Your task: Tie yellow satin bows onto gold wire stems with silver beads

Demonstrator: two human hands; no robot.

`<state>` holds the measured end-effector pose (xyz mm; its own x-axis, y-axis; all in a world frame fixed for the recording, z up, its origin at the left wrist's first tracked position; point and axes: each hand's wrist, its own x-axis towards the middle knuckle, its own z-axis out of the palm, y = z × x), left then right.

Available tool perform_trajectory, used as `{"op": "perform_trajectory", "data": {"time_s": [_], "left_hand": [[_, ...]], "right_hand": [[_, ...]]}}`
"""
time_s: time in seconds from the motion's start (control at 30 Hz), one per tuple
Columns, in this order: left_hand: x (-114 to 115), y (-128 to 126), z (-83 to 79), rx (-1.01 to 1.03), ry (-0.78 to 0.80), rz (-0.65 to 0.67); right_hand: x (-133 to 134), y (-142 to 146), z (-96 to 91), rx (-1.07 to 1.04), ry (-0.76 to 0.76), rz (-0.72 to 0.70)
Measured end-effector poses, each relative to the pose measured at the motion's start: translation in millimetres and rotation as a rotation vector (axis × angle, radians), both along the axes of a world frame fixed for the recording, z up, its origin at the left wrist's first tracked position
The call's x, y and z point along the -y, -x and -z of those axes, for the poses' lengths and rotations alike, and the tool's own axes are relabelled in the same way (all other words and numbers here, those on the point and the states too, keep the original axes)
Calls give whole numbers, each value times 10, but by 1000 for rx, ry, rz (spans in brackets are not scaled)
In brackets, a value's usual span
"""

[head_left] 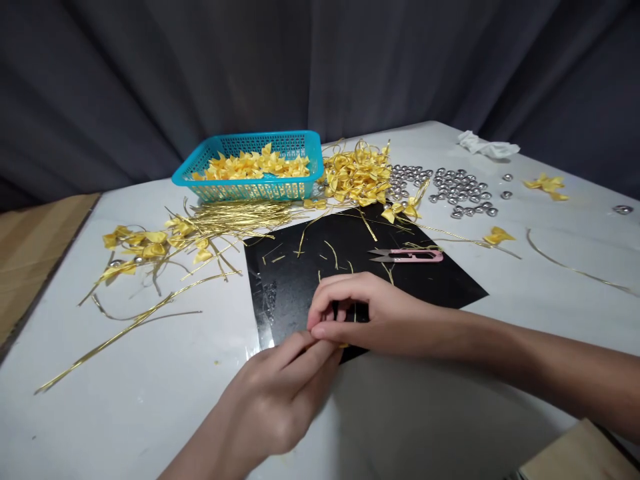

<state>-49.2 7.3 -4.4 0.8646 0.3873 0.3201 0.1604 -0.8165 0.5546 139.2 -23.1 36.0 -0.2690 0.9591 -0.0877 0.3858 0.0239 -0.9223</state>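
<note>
Over the front of the black mat (295, 287), my two hands meet with fingertips touching. My left hand (285, 390) is closed, and a sliver of yellow ribbon bow (343, 345) peeks out beside its fingers; most of it is hidden. My right hand (370, 310) pinches thumb and forefinger together at the left fingertips, and what lies between them is too small to make out. Just beyond the right hand, pink-handled thread snips (413, 256) rest on the mat among gold cord clippings (331, 253).
A blue basket (245, 181) of yellow bows stands at the back. Before it lie gold cords (235, 219); beside it are piled bows (357, 173) and silver beads (460, 189). More bows (145, 243) lie left. A white cloth (487, 145) sits far right, a box corner (580, 457) front right.
</note>
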Motion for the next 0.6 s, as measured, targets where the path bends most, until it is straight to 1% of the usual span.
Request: {"op": "perform_trajectory", "data": {"time_s": [0.1, 0.13, 0.2, 0.3, 0.37, 0.47, 0.53, 0.6], "left_hand": [[-11, -10, 26, -1, -31, -8], [-13, -16, 31, -1, -39, -14], [-14, -26, 36, 19, -67, -7], [-16, -35, 28, 76, -134, 14], [-17, -33, 10, 86, -174, 22], [-19, -18, -31, 70, -192, 5], [-22, -7, -55, 59, -201, -18], [-26, -1, -68, 63, -231, -26]], "right_hand": [[57, 28, 32, 145, -207, 5], [78, 37, 44, 187, -259, 13], [113, 55, 69, 260, -315, 36], [139, 83, 100, 259, -334, 75], [143, 107, 115, 190, -363, 132], [144, 147, 120, 79, -389, 234], [140, 163, 110, 17, -344, 282], [128, 160, 92, -24, -257, 287]]}}
